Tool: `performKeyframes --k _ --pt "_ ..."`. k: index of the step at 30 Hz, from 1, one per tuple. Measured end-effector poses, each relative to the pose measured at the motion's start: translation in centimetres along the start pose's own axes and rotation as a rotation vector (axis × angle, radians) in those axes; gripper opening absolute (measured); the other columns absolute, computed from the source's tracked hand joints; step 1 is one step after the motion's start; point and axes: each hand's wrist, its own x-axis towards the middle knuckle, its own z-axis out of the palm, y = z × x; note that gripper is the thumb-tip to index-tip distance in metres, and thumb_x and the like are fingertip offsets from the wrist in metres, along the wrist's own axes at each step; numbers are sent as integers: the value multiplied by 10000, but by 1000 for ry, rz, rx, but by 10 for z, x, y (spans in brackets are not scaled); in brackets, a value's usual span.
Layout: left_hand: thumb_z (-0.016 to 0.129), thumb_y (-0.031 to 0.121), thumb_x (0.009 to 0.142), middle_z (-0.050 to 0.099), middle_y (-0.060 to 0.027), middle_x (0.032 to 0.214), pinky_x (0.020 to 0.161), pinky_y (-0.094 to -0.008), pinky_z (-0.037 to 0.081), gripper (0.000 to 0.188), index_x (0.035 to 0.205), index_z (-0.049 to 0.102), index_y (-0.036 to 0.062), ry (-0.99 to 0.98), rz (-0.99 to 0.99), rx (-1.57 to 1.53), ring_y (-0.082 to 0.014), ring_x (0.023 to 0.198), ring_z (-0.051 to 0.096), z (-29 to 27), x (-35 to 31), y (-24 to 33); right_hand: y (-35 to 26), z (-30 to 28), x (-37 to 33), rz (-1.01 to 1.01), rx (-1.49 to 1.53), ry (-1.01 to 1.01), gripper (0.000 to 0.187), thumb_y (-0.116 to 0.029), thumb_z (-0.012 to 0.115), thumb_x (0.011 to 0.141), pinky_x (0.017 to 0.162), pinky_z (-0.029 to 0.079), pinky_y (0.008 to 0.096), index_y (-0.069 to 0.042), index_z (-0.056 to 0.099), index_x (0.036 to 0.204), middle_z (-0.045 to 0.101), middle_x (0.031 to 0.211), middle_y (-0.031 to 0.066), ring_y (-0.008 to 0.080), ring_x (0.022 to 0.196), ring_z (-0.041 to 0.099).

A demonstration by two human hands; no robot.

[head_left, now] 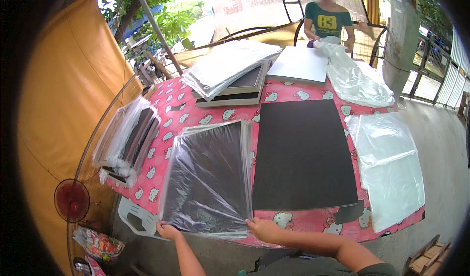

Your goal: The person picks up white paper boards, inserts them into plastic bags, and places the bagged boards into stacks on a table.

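Note:
In front of me a black board in a clear plastic sleeve (208, 166) lies on a stack of similar sleeved boards. My left hand (169, 231) pinches the sleeve at its near left corner. At the near right corner, my right hand (263, 229) has its fingers closed on the plastic edge. To the right of this stack rests a bare black board (304, 153), apart from both hands. Farther right is a pile of clear plastic sleeves (389, 168), lying flat with wrinkles.
A pink patterned cloth (166, 114) covers the table. Wrapped boards (129, 139) stand at the left edge; more plastic-covered boards (230, 70) and a white-topped stack (299, 64) lie at the back. Across the table a person (328, 21) handles crumpled plastic (355, 75). A white chair (134, 217) is near left.

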Motion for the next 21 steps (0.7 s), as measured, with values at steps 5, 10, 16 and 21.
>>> performKeyframes --k 5,10,16,21 --pt "404 53 707 580 -168 838 745 -385 416 242 895 556 52 -80 40 178 -323 782 552 13 30 -88 0 -1 -14 26 29 -62 345 -176 496 822 666 471 427 -16 451 1124 549 917 175 322 808 578" --pt "444 131 795 434 -190 1176 830 -535 334 456 1241 352 105 11 -86 362 -359 1034 468 9 -21 22 57 -102 -122 449 -30 453 318 -222 592 739 731 454 412 -55 553 1007 585 935 156 300 869 569" --pt "465 111 799 319 -181 1330 971 -437 278 572 1327 255 46 -274 48 -334 -315 1155 397 61 -54 105 101 -180 -343 1446 -293 435 297 -165 684 635 709 427 401 -4 542 839 521 853 172 320 830 521" --pt "501 21 753 376 -129 1284 895 -319 338 557 1283 328 25 -1002 -130 -699 -192 1058 429 63 -210 268 144 -180 -403 1159 -212 857 159 -136 645 678 642 444 349 -17 574 756 549 738 129 272 708 547"
